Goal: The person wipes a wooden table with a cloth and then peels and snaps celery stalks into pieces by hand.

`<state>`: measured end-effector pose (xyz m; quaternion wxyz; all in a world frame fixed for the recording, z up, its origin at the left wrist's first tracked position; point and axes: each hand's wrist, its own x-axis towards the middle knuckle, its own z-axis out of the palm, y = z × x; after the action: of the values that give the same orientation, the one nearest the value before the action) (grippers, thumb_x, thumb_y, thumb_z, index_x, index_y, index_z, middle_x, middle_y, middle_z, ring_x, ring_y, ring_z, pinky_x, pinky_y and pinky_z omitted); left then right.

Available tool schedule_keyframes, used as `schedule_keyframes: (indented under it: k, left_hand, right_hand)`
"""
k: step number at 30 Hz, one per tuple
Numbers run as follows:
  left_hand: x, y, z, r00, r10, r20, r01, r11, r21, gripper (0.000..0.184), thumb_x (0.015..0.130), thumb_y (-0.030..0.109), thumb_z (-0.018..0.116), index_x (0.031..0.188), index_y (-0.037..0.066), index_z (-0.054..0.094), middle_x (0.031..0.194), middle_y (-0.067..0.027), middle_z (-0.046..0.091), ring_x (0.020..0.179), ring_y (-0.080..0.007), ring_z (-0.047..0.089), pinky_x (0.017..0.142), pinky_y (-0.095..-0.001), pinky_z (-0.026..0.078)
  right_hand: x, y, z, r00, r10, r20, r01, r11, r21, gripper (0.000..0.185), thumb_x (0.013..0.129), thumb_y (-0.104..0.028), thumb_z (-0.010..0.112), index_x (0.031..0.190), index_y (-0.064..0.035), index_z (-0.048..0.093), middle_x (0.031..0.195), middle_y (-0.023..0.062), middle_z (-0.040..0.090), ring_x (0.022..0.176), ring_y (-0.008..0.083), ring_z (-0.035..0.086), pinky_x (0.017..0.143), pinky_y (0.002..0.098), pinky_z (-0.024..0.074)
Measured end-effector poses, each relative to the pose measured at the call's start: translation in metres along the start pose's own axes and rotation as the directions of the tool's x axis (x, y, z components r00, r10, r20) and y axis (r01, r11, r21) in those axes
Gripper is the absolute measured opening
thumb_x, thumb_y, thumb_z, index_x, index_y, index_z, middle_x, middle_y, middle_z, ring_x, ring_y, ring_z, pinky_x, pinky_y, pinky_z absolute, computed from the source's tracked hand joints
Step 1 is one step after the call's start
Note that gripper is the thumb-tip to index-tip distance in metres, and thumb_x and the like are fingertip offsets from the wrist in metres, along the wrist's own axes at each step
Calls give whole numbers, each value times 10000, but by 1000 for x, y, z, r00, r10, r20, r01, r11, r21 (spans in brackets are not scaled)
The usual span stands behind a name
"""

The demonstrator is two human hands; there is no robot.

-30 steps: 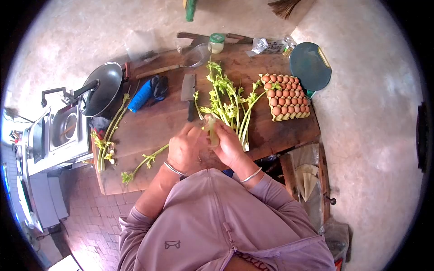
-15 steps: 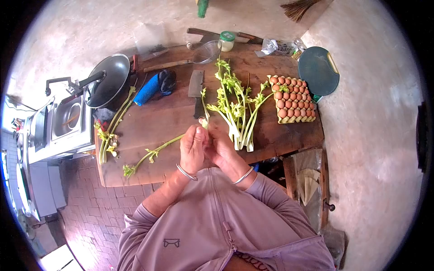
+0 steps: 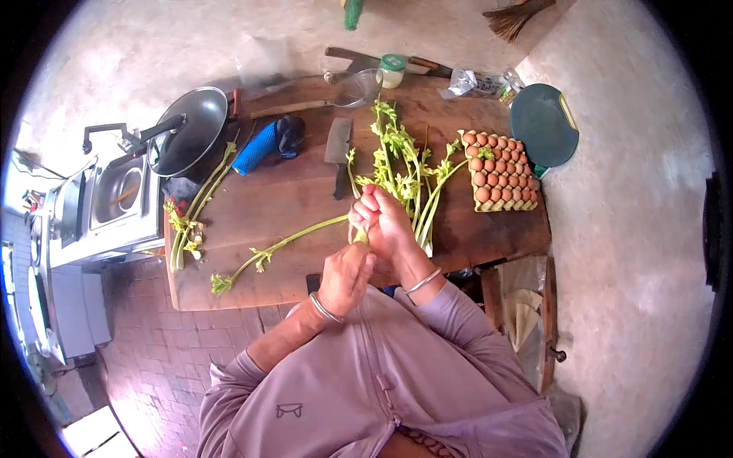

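Observation:
My left hand (image 3: pixel 345 279) is closed, its fingers pinched at the pale green end of a celery stalk (image 3: pixel 361 234) between my hands. Just above it my right hand (image 3: pixel 383 223) is curled round the same celery; how much lies inside the fist is hidden. A long thin celery stalk with leaves (image 3: pixel 294 236) runs left from my hands along the wooden table (image 3: pixel 252 206). Beyond my right hand lies a heap of leafy celery (image 3: pixel 397 164), partly covered by it. A cleaver (image 3: pixel 339 149) rests flat just left of that heap.
An egg tray (image 3: pixel 500 172) stands at the right, near a dark green round board (image 3: pixel 544 124). Farther left are a blue mesh-wrapped roll (image 3: pixel 256 149), a wok (image 3: pixel 191 130) and more celery (image 3: pixel 200 206). A strainer (image 3: pixel 359 90) and a green-lidded jar (image 3: pixel 392 72) sit at the back.
My left hand has come down toward my body, while my right hand has risen and closed into a fist. The celery between them shows more. The view has shifted slightly.

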<state>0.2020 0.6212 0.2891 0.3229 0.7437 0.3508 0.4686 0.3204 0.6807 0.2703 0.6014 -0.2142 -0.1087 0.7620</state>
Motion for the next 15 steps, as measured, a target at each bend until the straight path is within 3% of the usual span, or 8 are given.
schedule_keyframes:
  k: [2, 4, 5, 6, 8, 9, 13, 15]
  left_hand:
    - [4, -6, -11, 1000, 2, -25, 0, 998, 61, 150, 846, 107, 461, 740, 5, 435, 633, -173, 451, 546, -358, 470, 477, -401, 368]
    - [14, -9, -26, 996, 95, 0, -94, 989, 115, 133, 807, 104, 507, 728, 19, 443, 635, -149, 469, 564, -331, 495, 482, -390, 389]
    - [20, -4, -35, 986, 132, 100, -150, 968, 199, 123, 780, 101, 530, 725, 24, 451, 637, -135, 480, 574, -312, 508, 487, -382, 404]
    - [23, -2, -40, 967, 154, 201, -207, 937, 280, 119, 752, 98, 552, 721, 29, 459, 639, -121, 491, 583, -294, 522, 492, -375, 418]
    - [24, -3, -44, 934, 219, 284, -313, 884, 347, 142, 694, 103, 589, 704, 38, 463, 645, -101, 506, 595, -265, 539, 508, -356, 439]
    - [26, -1, -44, 910, 266, 318, -371, 866, 336, 158, 685, 109, 599, 697, 37, 459, 663, -99, 510, 594, -258, 538, 519, -350, 441]
    - [28, -1, -42, 892, 322, 317, -414, 862, 293, 185, 676, 104, 609, 675, 33, 439, 676, -100, 509, 580, -265, 515, 548, -351, 436]
    - [24, -4, -41, 904, 340, 261, -405, 876, 263, 176, 700, 98, 601, 683, 26, 442, 676, -101, 505, 585, -272, 507, 549, -351, 431]
  right_hand:
    - [-5, 10, -2, 997, -4, 76, 6, 1000, -30, 214, 881, -257, 463, 955, -61, 507, 661, -19, 401, 607, 107, 411, 631, 258, 376]
    - [-17, 8, 33, 970, -55, -235, -41, 921, -387, 324, 873, -299, 471, 1087, -57, 479, 797, 33, 500, 755, 148, 505, 738, 293, 399]
    - [-19, 5, 26, 972, 44, -229, -116, 942, -314, 404, 867, -286, 479, 1167, -19, 432, 985, 99, 531, 1006, 167, 473, 785, 276, 403]
    - [-21, 6, 23, 973, 52, -224, -123, 942, -314, 404, 867, -286, 479, 1167, -19, 432, 985, 99, 531, 1006, 167, 473, 785, 276, 403]
    - [-27, 9, 24, 979, 198, -46, -189, 802, -566, 446, 852, -361, 490, 1140, -21, 459, 934, 72, 542, 910, 114, 506, 693, 221, 420]
    - [-29, 8, 25, 929, 371, 3, -313, 788, -529, 377, 852, -368, 503, 1029, -35, 525, 851, 39, 560, 757, 74, 532, 575, 194, 425]
    - [-29, 16, 24, 919, 383, -90, -387, 837, -388, 329, 858, -377, 498, 879, -54, 555, 741, -1, 559, 613, 56, 514, 486, 197, 411]
    - [-37, 15, 44, 939, 239, -248, -319, 874, -367, 345, 870, -359, 481, 828, -30, 577, 742, 21, 569, 601, 56, 532, 480, 174, 428]
